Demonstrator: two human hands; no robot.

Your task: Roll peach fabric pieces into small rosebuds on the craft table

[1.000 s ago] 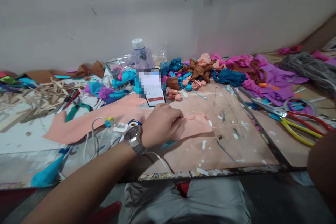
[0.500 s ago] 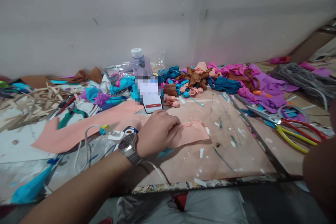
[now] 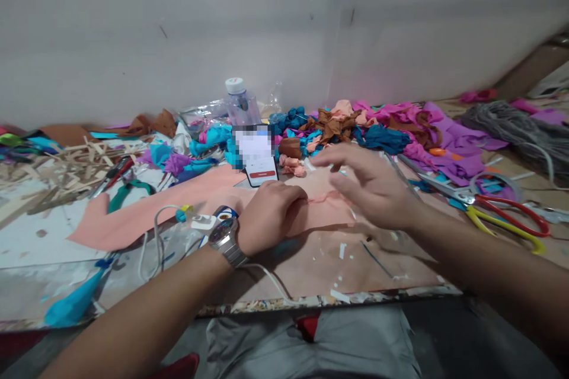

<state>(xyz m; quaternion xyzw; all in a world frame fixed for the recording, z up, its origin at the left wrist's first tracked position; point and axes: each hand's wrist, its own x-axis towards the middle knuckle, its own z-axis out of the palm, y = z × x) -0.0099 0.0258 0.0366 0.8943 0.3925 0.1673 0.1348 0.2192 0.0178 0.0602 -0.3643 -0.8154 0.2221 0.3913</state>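
My left hand [image 3: 269, 213], with a metal watch on its wrist, lies over the left end of a small peach paper strip [image 3: 324, 213]. Its fingers are bent and pressed together on the strip, whose upper edge is crinkled. Over the strip's right end hovers my right hand [image 3: 367, 183], fingers apart and holding nothing. Just beyond my left hand a phone [image 3: 261, 173] leans upright with its screen lit. A larger peach paper sheet [image 3: 178, 207] spreads out to the left.
Crumpled coloured paper [image 3: 338, 127] heaps along the wall beside a capped bottle [image 3: 242, 106]. At right are red-and-yellow-handled scissors [image 3: 466, 196] and grey cord [image 3: 507, 127]. Wooden sticks [image 3: 84, 166], green-handled pliers [image 3: 122, 198] and a white cable [image 3: 155, 237] occupy the left.
My right hand has come in from the right edge to above the strip, its fingers apart. My left hand stays on the strip. The view has shifted slightly.
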